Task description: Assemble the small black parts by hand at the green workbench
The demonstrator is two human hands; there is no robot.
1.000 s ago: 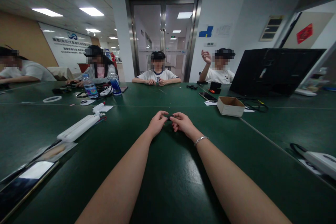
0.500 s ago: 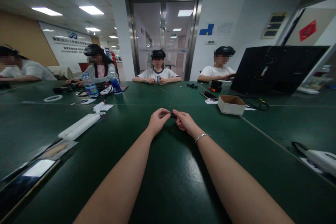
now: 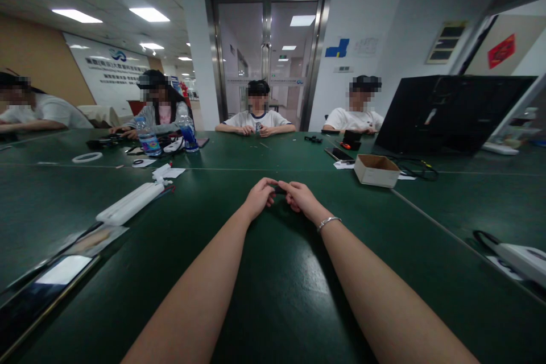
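Both my arms stretch out over the dark green table [image 3: 273, 296]. My left hand [image 3: 258, 197] and my right hand [image 3: 302, 198] meet fingertip to fingertip a little above the tabletop. Between them they pinch a small black object [image 3: 280, 188], too small to name. The fingers of both hands are curled and closed. A silver bracelet [image 3: 327, 222] circles my right wrist.
A long white device [image 3: 129, 203] lies to the left, with a phone [image 3: 46, 284] near the front left edge. An open cardboard box [image 3: 376, 170] and cables sit to the right, behind them a black laptop [image 3: 447, 114]. Several people sit at the far side with bottles [image 3: 147, 139].
My hands stay joined on the small black object and have shifted only slightly. The person at the far right lowered a raised hand to the table.
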